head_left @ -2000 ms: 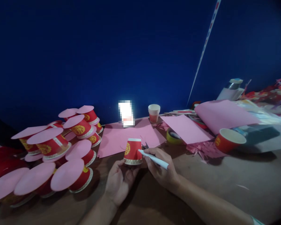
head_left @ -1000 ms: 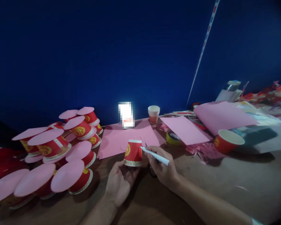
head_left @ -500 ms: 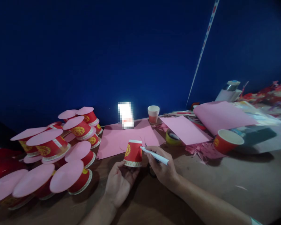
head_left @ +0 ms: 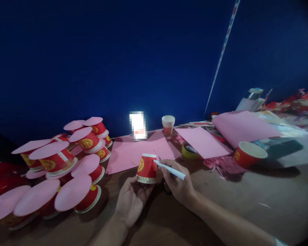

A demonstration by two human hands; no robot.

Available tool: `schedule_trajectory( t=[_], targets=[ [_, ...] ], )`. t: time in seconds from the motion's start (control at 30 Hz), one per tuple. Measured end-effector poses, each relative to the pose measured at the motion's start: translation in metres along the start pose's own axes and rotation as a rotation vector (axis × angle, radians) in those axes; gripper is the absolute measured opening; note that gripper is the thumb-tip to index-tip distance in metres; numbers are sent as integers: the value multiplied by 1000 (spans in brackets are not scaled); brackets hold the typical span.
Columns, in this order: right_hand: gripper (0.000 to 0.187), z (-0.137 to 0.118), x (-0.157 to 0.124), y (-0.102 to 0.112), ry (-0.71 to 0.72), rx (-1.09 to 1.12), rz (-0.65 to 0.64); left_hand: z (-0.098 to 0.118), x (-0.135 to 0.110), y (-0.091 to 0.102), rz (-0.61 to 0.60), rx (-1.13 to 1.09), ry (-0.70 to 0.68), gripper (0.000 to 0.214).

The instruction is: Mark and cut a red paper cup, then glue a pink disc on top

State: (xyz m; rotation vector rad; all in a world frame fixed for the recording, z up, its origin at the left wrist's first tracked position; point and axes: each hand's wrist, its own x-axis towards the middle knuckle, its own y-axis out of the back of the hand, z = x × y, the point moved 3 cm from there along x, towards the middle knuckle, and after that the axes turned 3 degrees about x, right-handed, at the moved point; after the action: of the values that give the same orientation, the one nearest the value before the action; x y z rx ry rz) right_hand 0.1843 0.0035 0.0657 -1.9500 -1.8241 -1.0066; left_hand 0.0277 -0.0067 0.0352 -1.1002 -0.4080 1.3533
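Mid-table, just nearer the wearer than some pink paper sheets (head_left: 122,160), a red paper cup (head_left: 148,172) is held up in the L hand (head_left: 129,201), mouth down, patterned rim at bottom, narrow white-banded base on top. Cup's near upright, approx. a slight lean at most. R hand (head_left: 178,182) has a white pen (head_left: 175,172), tip pointing left at the cup's upper R side; contact or a hair off, can't tell.

Step in hand, my guess: pen work on the cup wall, w/ L hand as the holder. Next move prob. calls for a steady cup, light tip pressure & maybe a small turn of the wall, since thin paper could dent if pushed.

Re fingers: L thumb is at the rim's L edge, other L fingers curled under the mouth, so cup sits above & b/w them, gripped low w/ most of the wall uncovered. Whether any fingertip goes inside: n/a, hidden. R fingers are closed round the pen in a writing grip, just R of the cup & not visibly on it. Black ring shape (head_left: 167,192) below R hand, poss. a scissors handle; can't tell if R hand holds that too.

Off L: red cups w/ pink discs (head_left: 74,192) on top. Far side: nested paper cups (head_left: 168,123), mouths up.
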Motion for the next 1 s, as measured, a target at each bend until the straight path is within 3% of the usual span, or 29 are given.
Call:
schedule_trajectory(
  t=[1.0],
  targets=[
    [15,6,0,1,-100,-15,13,1,0,3,52,0,-26,20]
  ],
)
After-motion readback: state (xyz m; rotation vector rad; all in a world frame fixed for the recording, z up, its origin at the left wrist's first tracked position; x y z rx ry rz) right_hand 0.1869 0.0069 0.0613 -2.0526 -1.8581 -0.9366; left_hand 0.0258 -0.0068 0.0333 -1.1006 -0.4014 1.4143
